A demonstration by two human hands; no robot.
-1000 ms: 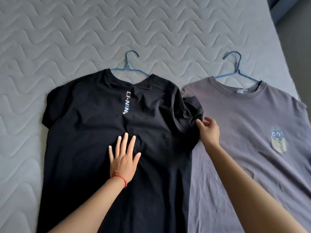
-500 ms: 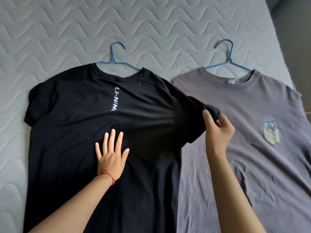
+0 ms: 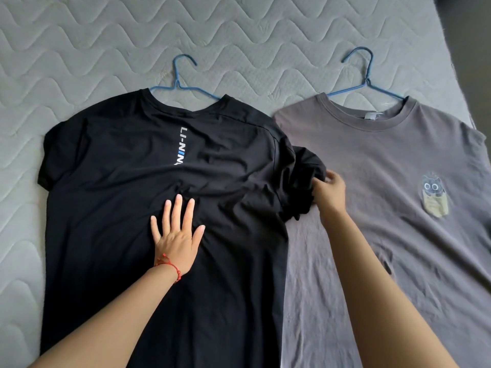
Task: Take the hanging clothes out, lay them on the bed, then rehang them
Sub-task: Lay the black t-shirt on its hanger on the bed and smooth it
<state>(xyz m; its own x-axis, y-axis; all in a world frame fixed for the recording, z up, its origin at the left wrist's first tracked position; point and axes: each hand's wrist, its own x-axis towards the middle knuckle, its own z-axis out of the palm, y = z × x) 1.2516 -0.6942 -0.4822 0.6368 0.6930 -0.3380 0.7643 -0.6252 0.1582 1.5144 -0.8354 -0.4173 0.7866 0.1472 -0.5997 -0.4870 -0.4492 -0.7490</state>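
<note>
Black short-sleeved cotton T-shirt [image 3: 111,208] with white and blue lettering down its chest lies flat on the grey quilted mattress [image 3: 79,49], a blue wire hanger [image 3: 183,86] showing at its neck. Left hand [image 3: 176,236], a red string bracelet [image 3: 170,265] at its wrist, presses palm-down on the shirt's middle, fingers straight and spread. Right hand [image 3: 329,191] sits at the shirt's bunched right sleeve [image 3: 305,176], fingers curled into the dark fabric and gripping it. That sleeve overlaps a grey-brown T-shirt [image 3: 372,168] bearing a small cat print [image 3: 434,196], spread just beside the black one on a second blue wire hanger [image 3: 365,83].
</note>
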